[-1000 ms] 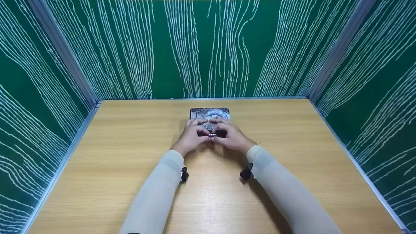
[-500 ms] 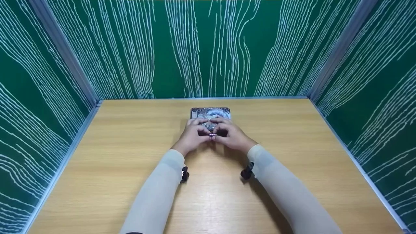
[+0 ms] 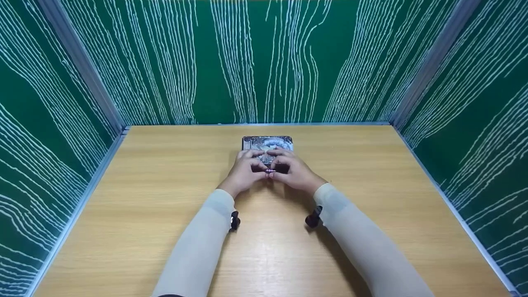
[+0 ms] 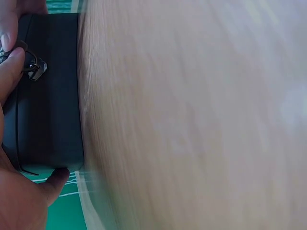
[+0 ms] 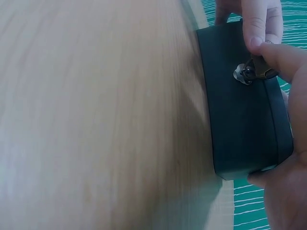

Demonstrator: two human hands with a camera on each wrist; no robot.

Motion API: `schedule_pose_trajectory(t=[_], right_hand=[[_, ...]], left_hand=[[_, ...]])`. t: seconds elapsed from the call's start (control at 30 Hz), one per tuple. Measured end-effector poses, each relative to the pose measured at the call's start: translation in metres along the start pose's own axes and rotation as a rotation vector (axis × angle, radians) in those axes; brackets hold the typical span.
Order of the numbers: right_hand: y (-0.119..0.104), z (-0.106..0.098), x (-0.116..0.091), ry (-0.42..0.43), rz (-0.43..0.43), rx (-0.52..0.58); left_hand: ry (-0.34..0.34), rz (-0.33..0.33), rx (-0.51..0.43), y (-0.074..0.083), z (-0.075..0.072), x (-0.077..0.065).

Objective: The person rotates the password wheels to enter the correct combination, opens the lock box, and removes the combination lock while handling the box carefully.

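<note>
A small dark box with a picture-printed lid lies near the table's far edge. Its plain dark front carries a metal clasp with a bronze-coloured flap. My left hand pinches at the clasp, while its other fingers lie along the box's left side and top. On the opposite side, my right hand holds the clasp's flap between thumb and finger and rests other fingers on the lid. Both thumbs meet in front of the box. The fingertips hide part of the clasp.
A wooden table carries the box. Green walls with white wavy lines stand at the back and both sides, framed by grey metal posts. A dark wrist camera hangs under the right sleeve.
The box and both hands stay in place. Only the glint on the small metal piece between the fingers looks slightly different.
</note>
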State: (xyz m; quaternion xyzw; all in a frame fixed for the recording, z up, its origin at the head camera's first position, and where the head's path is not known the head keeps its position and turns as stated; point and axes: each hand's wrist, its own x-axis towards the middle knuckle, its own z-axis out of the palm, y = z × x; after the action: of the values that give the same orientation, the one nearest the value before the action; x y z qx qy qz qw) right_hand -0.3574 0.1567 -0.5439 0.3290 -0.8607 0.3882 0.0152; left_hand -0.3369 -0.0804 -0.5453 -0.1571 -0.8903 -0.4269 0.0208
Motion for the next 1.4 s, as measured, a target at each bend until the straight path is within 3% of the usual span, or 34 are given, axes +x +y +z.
schedule_pose_trajectory(t=[0.47,0.8,1.4], right_hand=[[-0.0025,0.0004,-0.0013,-0.014,0.048,0.003],[-0.0021,-0.0002,-0.0005,-0.006,0.027,-0.006],[-0.0020,-0.0004,-0.0012,-0.005,0.013,0.000]], left_hand=[[-0.001,-0.024,0.003,-0.0008,-0.0005,-0.0006],[0.024,0.026,-0.008,-0.0021,0.0016,0.0016],[0.021,-0.024,-0.008,-0.0018,0.0026,0.0021]])
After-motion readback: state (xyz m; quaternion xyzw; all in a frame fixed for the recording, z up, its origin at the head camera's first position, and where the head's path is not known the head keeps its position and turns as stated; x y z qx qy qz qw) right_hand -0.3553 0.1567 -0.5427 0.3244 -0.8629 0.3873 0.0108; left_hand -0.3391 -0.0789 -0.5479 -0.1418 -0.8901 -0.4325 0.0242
